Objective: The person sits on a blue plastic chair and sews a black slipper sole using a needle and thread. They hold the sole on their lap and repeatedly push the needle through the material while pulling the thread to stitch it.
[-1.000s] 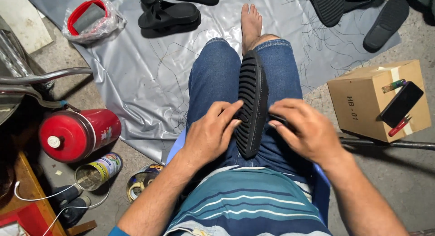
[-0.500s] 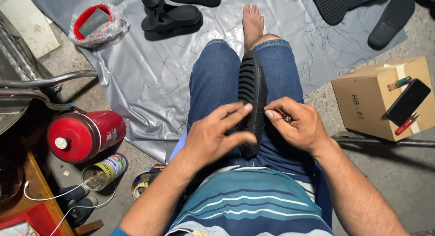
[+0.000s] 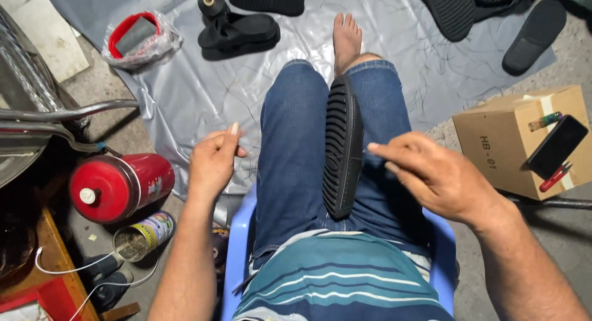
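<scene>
Left hand (image 3: 213,162): raised clear of the lap to the left of the thigh, thumb and forefinger pinched together; whatever lies between them is too fine to tell. Right hand (image 3: 435,176): raised to the right of the thighs, fingertips drawn together and pointing toward the sole, no object discernible in the pinch. Black ribbed rubber sandal sole (image 3: 343,145): stands on edge in the cleft between the denim-clad thighs, touched by neither hand. Blue plastic chair (image 3: 237,247): under the seated person. Grey plastic sheet (image 3: 203,86): spread on the floor ahead, bearing a black finished sandal (image 3: 237,32). Red metal cylinder (image 3: 117,185): left, lying on its side. Brown cardboard box (image 3: 502,142): right.
</scene>
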